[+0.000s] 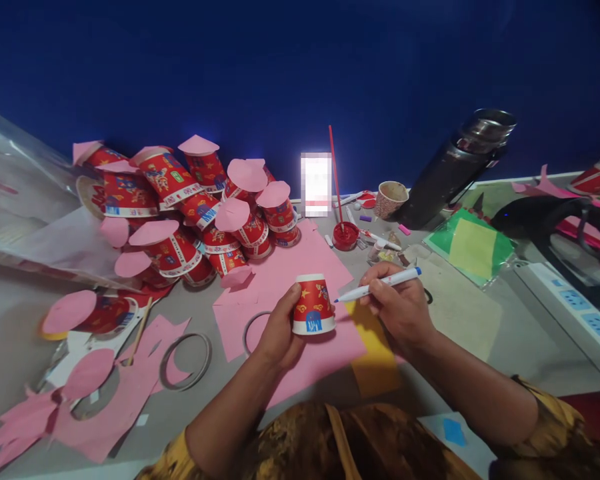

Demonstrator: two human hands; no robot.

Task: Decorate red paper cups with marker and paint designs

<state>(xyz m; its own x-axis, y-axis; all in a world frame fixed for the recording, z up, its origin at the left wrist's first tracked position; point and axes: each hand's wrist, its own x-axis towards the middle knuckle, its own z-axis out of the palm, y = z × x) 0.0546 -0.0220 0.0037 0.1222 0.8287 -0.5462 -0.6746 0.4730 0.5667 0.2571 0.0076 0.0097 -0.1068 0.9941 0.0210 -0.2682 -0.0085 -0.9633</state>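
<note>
A red paper cup [314, 301] sits upside down in my left hand [283, 333], whose fingers wrap round it; a blue patch shows low on its side. Pinched in my right hand [397, 303] is a marker [385, 283] with a white body. Its blue tip points left, close to the cup's right side but apart from it as far as I can tell. Beneath both hands lie pink paper sheets [305, 380] and a yellow-orange sheet [377, 363]. A tape ring [250, 333] is partly hidden behind my left hand.
Several red cups with pink paper tops [165, 243] are heaped at the left. Another ring [185, 362] lies by pink scraps [105, 427]. Behind stand a red paint pot [345, 237] with a stick, a patterned cup [391, 200] and a leaning black flask [445, 173]. A power strip [570, 313] lies right.
</note>
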